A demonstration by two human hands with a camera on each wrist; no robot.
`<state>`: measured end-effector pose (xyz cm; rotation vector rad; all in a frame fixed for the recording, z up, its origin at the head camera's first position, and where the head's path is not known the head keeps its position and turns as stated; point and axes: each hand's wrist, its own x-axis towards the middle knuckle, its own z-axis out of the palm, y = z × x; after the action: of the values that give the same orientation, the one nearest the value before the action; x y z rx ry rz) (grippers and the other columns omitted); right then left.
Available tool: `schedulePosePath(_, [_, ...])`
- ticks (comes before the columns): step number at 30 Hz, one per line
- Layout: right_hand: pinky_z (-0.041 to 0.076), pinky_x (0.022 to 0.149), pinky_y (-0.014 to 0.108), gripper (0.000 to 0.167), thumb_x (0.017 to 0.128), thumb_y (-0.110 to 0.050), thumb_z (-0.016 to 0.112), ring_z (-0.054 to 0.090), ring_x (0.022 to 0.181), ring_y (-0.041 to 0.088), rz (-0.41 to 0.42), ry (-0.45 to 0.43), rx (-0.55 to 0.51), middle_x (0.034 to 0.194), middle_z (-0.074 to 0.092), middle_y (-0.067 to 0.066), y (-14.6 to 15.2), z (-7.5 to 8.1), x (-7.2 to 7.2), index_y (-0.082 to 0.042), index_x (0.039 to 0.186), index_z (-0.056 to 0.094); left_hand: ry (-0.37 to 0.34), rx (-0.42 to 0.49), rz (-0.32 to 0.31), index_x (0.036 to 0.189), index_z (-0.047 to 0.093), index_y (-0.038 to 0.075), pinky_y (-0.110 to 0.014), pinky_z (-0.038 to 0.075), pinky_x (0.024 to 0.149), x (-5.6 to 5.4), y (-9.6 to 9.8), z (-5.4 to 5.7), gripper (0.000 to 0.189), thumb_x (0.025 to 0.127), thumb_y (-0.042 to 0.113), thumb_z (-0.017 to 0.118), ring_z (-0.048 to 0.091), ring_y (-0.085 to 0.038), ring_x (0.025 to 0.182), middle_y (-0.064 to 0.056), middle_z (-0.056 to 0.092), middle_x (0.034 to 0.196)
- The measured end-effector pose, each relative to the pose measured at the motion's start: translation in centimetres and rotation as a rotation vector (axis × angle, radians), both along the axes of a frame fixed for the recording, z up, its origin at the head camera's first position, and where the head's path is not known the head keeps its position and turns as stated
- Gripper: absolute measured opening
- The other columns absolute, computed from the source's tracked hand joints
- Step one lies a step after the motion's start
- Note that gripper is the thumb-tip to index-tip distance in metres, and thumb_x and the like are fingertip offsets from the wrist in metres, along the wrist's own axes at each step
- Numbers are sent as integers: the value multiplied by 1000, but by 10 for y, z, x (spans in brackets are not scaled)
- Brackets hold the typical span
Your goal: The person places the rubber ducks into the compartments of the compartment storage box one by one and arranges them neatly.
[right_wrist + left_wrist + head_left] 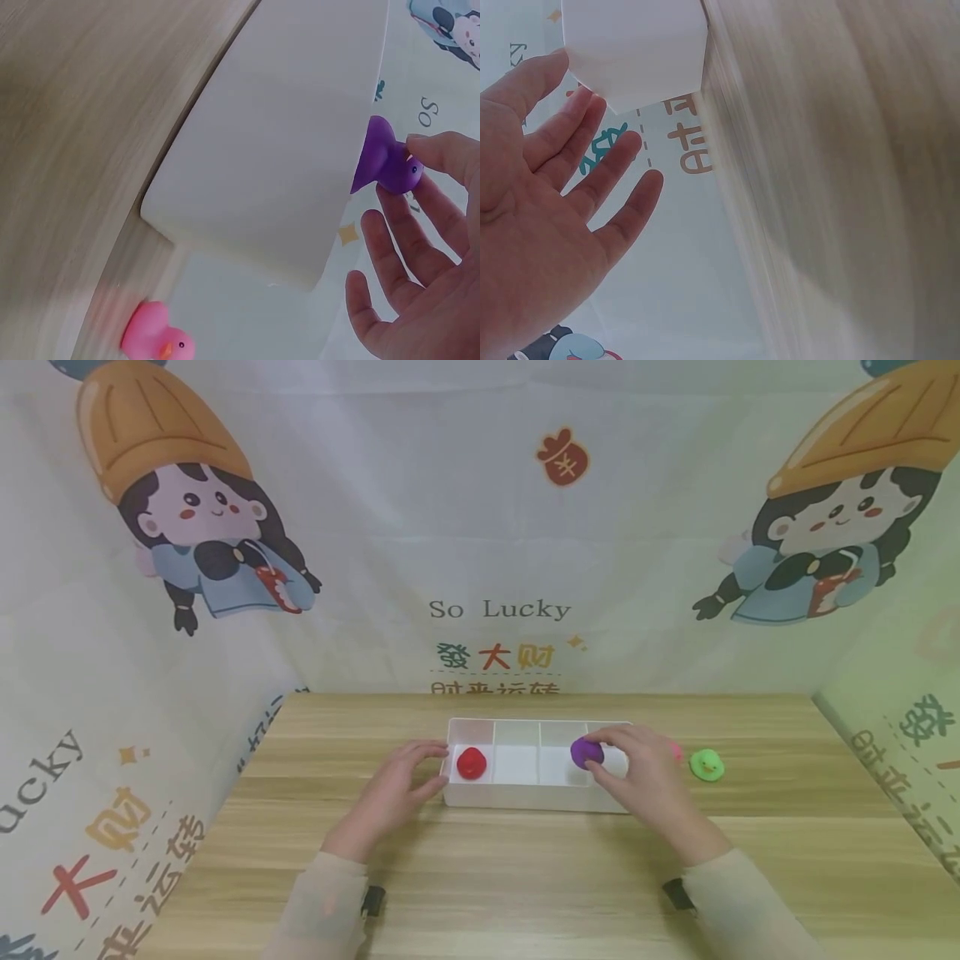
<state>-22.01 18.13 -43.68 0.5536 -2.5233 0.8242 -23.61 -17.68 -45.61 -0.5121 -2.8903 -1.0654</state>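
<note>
A white divided box (pixel 517 797) sits on the table, with a red rubber duck (pixel 472 763) in its leftmost compartment. My right hand (pixel 651 781) pinches a purple rubber duck (pixel 587 752) by the head between thumb and fingers. In the right wrist view the purple duck (pixel 382 159) is at the box's rim, its lower part hidden behind the wall. At the box's left end is my left hand (pixel 397 789), its fingers extended and touching the end wall, as the left wrist view shows with the hand (pixel 562 165) beside the box (pixel 637 52).
Right of the box, a green rubber duck (pixel 707 765) stands on the wooden table (pixel 525 877). A pink rubber duck (pixel 156 334) is between it and the box, mostly hidden by my right hand in the head view. A printed cloth (pixel 487 527) hangs behind and at the sides.
</note>
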Motion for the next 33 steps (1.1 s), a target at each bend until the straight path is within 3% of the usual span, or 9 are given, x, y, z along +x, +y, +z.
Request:
schedulePosePath(15, [56, 100, 53, 29, 85, -17, 85, 67, 113, 32, 5, -24, 27, 115, 76, 8, -18, -2, -3, -11, 112, 76, -18, 3, 14, 138, 62, 9, -54, 35, 124, 1, 1, 3, 45, 96, 18, 74, 45, -31, 147, -5, 55, 153])
schedulePosePath(33, [52, 101, 55, 28, 84, -17, 86, 68, 113, 32, 69, 44, 9, 114, 77, 6, -42, -6, -10, -12, 110, 77, -12, 6, 14, 138, 62, 8, -54, 35, 124, 3, 1, 3, 45, 96, 18, 74, 45, -31, 147, -6, 55, 153])
